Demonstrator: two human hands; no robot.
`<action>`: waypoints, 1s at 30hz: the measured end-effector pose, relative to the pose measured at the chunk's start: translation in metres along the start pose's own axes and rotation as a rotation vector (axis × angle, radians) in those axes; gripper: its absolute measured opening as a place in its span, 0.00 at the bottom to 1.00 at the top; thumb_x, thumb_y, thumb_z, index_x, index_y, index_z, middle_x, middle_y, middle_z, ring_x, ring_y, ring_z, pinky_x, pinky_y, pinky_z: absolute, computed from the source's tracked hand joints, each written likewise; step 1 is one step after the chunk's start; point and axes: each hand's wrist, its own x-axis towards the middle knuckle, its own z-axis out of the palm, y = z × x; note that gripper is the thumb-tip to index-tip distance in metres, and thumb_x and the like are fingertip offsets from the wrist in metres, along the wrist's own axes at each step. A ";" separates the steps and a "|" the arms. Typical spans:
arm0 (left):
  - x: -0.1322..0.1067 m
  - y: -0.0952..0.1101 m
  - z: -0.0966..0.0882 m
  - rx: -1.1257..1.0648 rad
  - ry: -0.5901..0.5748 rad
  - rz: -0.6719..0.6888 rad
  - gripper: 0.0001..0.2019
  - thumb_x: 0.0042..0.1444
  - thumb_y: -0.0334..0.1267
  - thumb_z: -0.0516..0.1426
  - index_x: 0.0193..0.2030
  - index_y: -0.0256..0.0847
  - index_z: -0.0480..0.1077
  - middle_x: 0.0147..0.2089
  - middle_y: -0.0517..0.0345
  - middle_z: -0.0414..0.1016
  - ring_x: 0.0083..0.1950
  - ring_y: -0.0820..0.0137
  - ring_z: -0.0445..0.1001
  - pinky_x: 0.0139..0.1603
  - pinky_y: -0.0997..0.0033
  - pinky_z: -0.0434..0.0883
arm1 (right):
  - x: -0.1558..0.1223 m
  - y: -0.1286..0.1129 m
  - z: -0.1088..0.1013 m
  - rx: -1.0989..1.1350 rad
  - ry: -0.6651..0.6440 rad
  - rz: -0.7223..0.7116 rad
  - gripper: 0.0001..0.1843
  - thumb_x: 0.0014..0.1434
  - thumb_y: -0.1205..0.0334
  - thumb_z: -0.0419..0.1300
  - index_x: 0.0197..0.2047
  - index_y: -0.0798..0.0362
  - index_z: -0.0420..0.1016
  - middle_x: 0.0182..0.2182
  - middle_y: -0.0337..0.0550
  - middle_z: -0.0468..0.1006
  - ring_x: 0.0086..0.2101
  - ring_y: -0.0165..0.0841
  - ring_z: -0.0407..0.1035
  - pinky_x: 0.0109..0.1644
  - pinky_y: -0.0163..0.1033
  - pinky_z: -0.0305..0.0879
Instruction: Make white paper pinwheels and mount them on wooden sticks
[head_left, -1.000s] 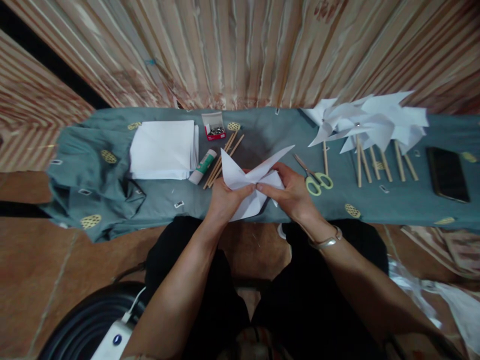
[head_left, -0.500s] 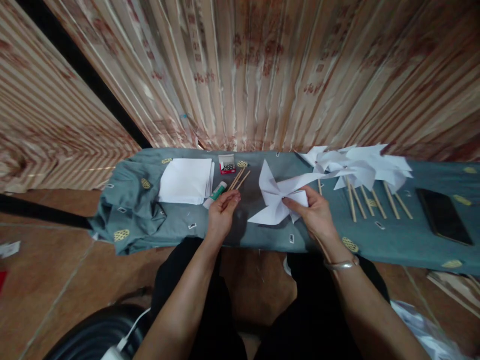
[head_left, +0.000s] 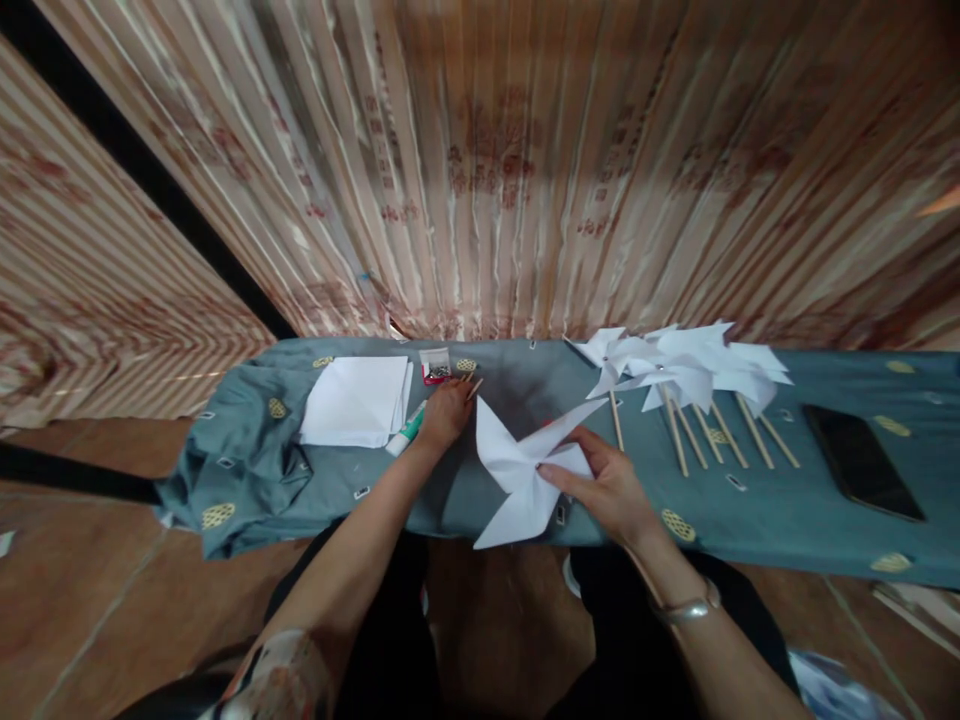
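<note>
In my right hand (head_left: pixel 611 485) is a white paper pinwheel (head_left: pixel 517 465), its thumb pressed at the centre and the fingers behind the paper. A small dark pin head shows beside the thumb. My left hand (head_left: pixel 448 412) lies over the thin wooden sticks (head_left: pixel 477 388), fingers curled onto them; only the stick tips show past it. Against its near side rests a green and white glue stick (head_left: pixel 406 430). Just beyond the fingers stands an open red and white box of pins (head_left: pixel 435 368).
A stack of white paper sheets (head_left: pixel 356 402) lies on the left of the patterned green cloth (head_left: pixel 255 450). On the right are several finished pinwheels (head_left: pixel 675 365) on sticks, then a black phone (head_left: pixel 862 460). A pleated curtain (head_left: pixel 487 200) hangs behind.
My left hand has moved forward over the sticks and covers most of them. The right hand still holds the pinwheel, now lower and nearer me. The whole view has shifted slightly.
</note>
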 end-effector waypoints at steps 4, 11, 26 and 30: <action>0.005 0.002 -0.001 -0.138 0.039 -0.053 0.07 0.50 0.25 0.56 0.30 0.37 0.75 0.33 0.49 0.77 0.38 0.61 0.76 0.47 0.60 0.71 | -0.007 -0.008 0.009 -0.045 0.029 -0.034 0.22 0.47 0.55 0.70 0.46 0.49 0.75 0.36 0.41 0.83 0.37 0.40 0.78 0.42 0.44 0.76; -0.044 0.036 -0.029 -0.687 0.182 -0.177 0.12 0.53 0.40 0.57 0.40 0.36 0.76 0.31 0.56 0.78 0.29 0.70 0.74 0.32 0.71 0.70 | -0.019 -0.025 0.024 -0.218 0.130 -0.112 0.23 0.51 0.57 0.67 0.51 0.49 0.74 0.38 0.42 0.84 0.38 0.39 0.79 0.40 0.41 0.76; -0.115 0.079 -0.058 -1.478 -0.119 -0.537 0.11 0.35 0.39 0.69 0.27 0.39 0.77 0.22 0.60 0.73 0.21 0.77 0.66 0.23 0.77 0.63 | -0.055 -0.064 0.043 -0.760 0.159 -0.639 0.13 0.60 0.66 0.58 0.46 0.43 0.76 0.41 0.39 0.83 0.44 0.40 0.77 0.50 0.45 0.72; -0.120 0.081 -0.065 -1.386 -0.160 -0.420 0.07 0.39 0.39 0.67 0.25 0.39 0.78 0.24 0.58 0.73 0.23 0.76 0.66 0.23 0.77 0.62 | -0.054 -0.059 0.040 -0.705 0.127 -0.698 0.17 0.59 0.69 0.58 0.49 0.43 0.74 0.42 0.38 0.82 0.44 0.41 0.76 0.50 0.47 0.69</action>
